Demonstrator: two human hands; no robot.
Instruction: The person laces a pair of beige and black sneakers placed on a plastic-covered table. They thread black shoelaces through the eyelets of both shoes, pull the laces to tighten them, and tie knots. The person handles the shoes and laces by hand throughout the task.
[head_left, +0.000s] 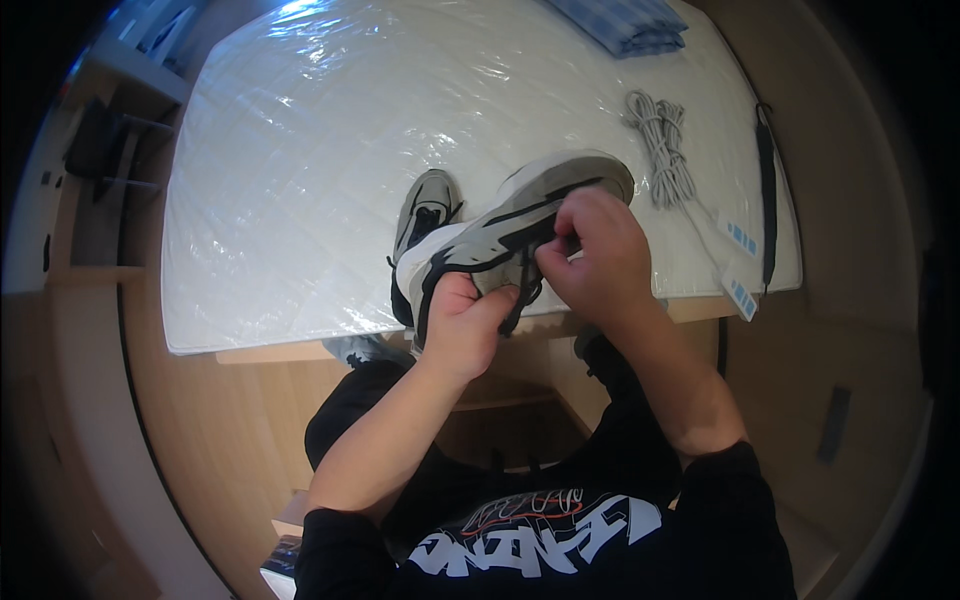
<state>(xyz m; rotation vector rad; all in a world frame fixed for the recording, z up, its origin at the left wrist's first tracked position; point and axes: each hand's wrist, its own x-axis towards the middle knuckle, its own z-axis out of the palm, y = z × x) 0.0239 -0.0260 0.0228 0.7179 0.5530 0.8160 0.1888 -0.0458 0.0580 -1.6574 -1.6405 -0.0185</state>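
A grey-and-black sneaker (517, 217) with a thick white sole is held on its side above the edge of a plastic-wrapped mattress (300, 195). My left hand (469, 322) grips it at the ankle opening, thumb on the tongue. With fingers curled, my right hand (604, 247) pinches at its lacing; the exact part between finger and thumb is hidden. Black shoelace hangs near the tongue. Behind the held shoe, a matching sneaker (427, 206) rests on the mattress, its heel end partly covered.
A bundled grey cord (664, 150) leads to white pieces with blue markings (739, 292) at the mattress's right edge. A long black object (765, 202) lies beside them. Folded blue checked cloth (622, 26) sits at the far side. Open shelving (105, 225) stands left.
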